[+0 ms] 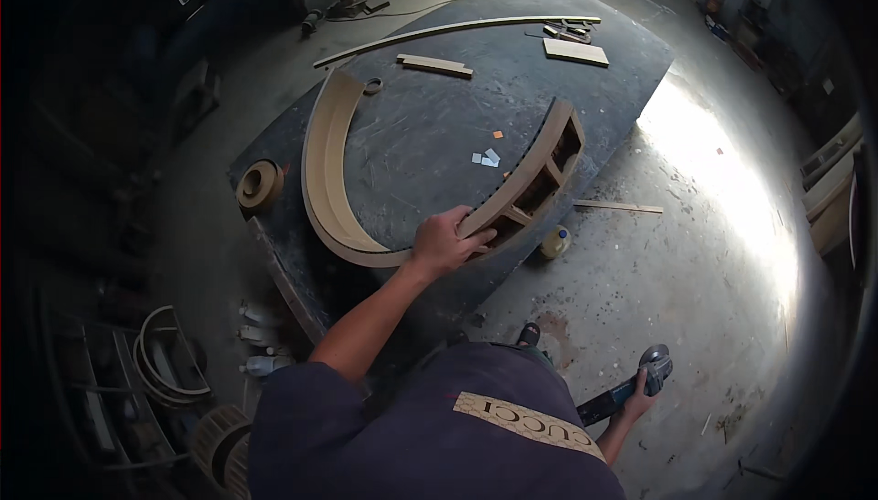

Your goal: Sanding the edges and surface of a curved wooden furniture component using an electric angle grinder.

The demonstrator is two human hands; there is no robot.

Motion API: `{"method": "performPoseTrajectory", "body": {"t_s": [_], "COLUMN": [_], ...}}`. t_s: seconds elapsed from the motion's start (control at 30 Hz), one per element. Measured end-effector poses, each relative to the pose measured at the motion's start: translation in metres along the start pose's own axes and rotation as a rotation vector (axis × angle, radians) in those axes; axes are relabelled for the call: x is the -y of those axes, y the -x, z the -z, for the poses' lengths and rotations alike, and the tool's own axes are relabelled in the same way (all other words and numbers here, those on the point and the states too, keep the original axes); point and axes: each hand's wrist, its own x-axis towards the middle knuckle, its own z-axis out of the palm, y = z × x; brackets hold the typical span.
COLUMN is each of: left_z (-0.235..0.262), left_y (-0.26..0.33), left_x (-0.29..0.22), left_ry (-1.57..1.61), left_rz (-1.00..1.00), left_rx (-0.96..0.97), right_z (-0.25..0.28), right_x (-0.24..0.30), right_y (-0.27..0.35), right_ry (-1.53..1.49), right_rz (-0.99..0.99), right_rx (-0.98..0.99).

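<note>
A curved, U-shaped wooden frame (pixel 326 171) rests on the dark worktable, its open side facing away from me. The right arm of the curve has hollow compartments split by short crosspieces. My left hand (pixel 444 242) is closed around the frame at its near right bend, fingers over the rim and into a compartment. Down at my right side, off the table, my right hand (pixel 640 395) grips an angle grinder (pixel 655 368) by its body. The grinder's disc end points up and away from the frame.
On the worktable (pixel 412 143) lie a tape roll (pixel 260 184), a long thin strip (pixel 457 36), wood pieces (pixel 576 52), a clamp (pixel 567 34) and small cards (pixel 487 159). A yellowish bottle (pixel 555 242) stands beside the right edge. Curved frames (pixel 174 354) and bottles (pixel 265 365) are at lower left.
</note>
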Motion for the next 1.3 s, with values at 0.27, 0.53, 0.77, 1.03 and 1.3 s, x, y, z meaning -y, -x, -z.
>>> {"method": "performPoseTrajectory", "body": {"t_s": [0.27, 0.53, 0.77, 1.03, 1.3], "left_z": [0.122, 0.174, 0.103, 0.025, 0.008], "left_y": [0.037, 0.112, 0.127, 0.161, 0.218], "left_x": [-0.028, 0.007, -0.064, -0.083, -0.06], "left_ry": [0.434, 0.576, 0.624, 0.306, 0.164], "left_rz": [-0.142, 0.007, 0.023, -0.043, 0.192], "left_rx": [-0.622, -1.239, -1.435, -1.158, -1.26], "right_z": [-0.077, -0.131, -0.15, -0.156, -0.161], "right_x": [0.025, 0.041, 0.047, 0.053, 0.046], "right_y": [-0.073, -0.105, -0.126, -0.134, -0.156], "right_ry": [0.023, 0.07, 0.162, 0.174, 0.198], "right_rz": [0.053, -0.031, -0.041, -0.059, -0.047], "right_rx": [0.268, 0.502, 0.606, 0.648, 0.719]}}
